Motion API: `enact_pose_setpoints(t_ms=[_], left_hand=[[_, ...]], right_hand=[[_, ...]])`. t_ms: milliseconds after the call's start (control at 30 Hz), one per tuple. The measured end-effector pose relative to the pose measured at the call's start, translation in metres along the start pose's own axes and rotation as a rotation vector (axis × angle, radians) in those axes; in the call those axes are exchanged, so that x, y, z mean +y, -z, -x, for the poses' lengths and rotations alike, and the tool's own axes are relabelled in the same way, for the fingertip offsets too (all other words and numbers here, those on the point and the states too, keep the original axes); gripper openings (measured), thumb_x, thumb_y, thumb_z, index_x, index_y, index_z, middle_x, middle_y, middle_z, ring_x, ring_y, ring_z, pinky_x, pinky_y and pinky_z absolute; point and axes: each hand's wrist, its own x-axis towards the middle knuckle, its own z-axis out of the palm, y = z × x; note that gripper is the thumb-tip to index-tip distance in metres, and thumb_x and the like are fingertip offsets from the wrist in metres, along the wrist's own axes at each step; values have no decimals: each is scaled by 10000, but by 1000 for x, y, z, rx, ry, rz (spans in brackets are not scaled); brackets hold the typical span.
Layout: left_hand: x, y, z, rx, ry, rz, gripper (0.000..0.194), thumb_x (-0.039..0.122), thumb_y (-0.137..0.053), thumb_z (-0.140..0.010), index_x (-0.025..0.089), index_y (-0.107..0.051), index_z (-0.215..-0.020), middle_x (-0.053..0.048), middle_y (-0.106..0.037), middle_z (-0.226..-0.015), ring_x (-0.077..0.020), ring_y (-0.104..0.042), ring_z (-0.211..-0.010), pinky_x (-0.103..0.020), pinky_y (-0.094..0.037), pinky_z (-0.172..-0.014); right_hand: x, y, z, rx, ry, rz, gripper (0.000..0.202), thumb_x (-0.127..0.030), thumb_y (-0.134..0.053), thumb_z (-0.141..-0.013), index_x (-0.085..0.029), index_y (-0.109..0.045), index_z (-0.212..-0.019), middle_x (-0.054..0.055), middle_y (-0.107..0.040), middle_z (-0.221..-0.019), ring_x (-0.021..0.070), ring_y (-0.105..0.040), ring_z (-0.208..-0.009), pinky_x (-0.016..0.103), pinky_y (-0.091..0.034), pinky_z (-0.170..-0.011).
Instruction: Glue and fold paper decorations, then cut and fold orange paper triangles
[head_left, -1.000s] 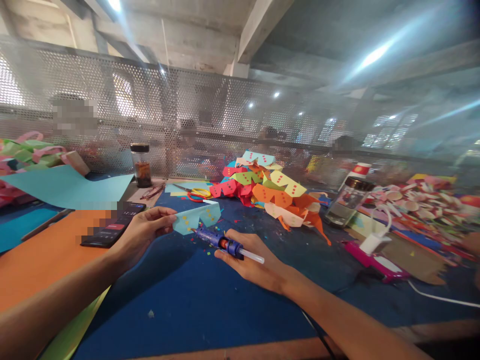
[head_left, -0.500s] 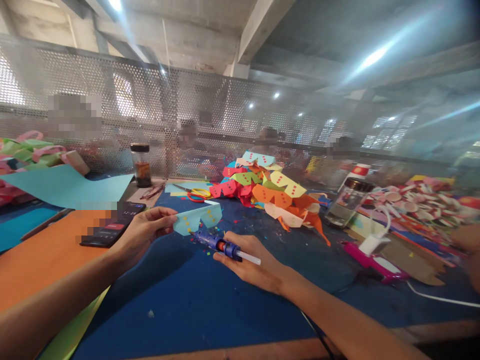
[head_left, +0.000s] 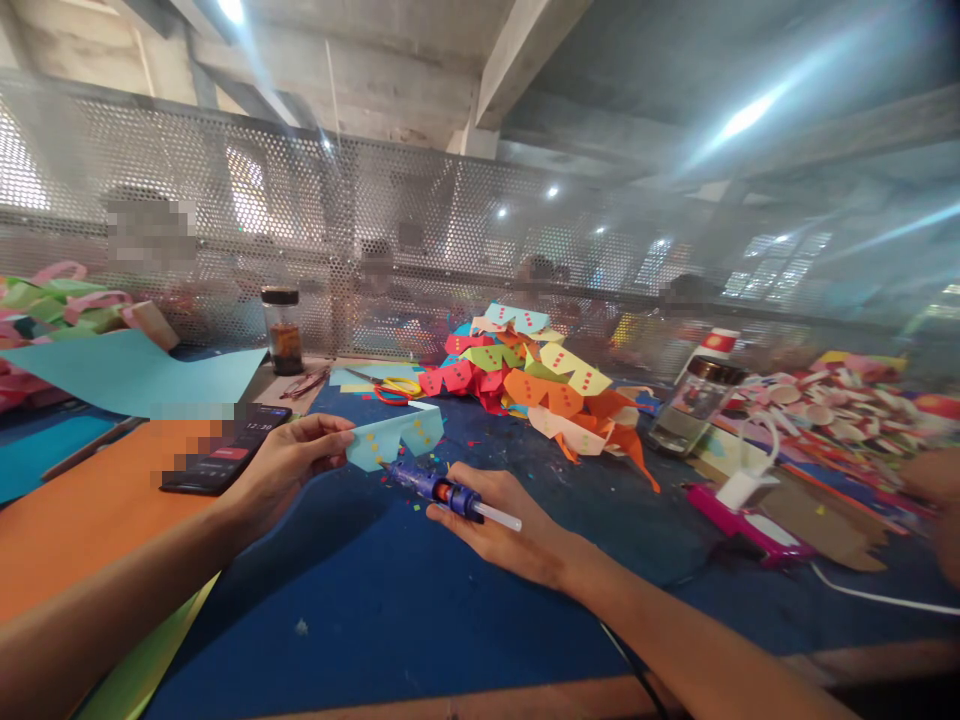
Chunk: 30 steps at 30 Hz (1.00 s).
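- From where I stand, the left hand (head_left: 289, 452) has its thumb and fingers pinched on the left end of a light-blue paper piece (head_left: 375, 440) dotted with yellow, held up over the blue surface (head_left: 337, 625).
- The right hand (head_left: 499, 515) is wrapped around a blue glue gun (head_left: 424, 482), a clear glue stick (head_left: 499, 515) poking out of its back end.
- The two hands are apart, with the paper and the gun's nozzle between them.
- I'd judge the step in hand to be gluing: the nozzle is at the paper's lower edge, though I can't tell whether it touches.
- The next move seems to call for a light, steady pinch and a small, careful shift of the nozzle, fingertips clear of it.
- Behind, near the mesh screen (head_left: 420, 220), a dark-lidded jar (head_left: 286, 335) stands upright, something dark in its bottom and reddish-brown above.
- To the right, a clear bottle (head_left: 690, 410) has a dark cap; its contents are hard to make out.
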Motion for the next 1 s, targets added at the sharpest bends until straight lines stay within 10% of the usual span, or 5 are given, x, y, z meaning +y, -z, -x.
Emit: enact_pose_setpoints(t_ms=[1000], left_hand=[[-1, -2, 2, -63, 1, -84, 322, 397, -880, -670, 196, -690, -835, 40, -583, -740, -110, -571, -686, -268, -558, -721]], right_hand=[[4, -4, 2, -5, 101, 99, 135, -284, -612, -934, -214, -504, -894, -11, -613, -750, 140, -590, -634, 229, -352, -576]])
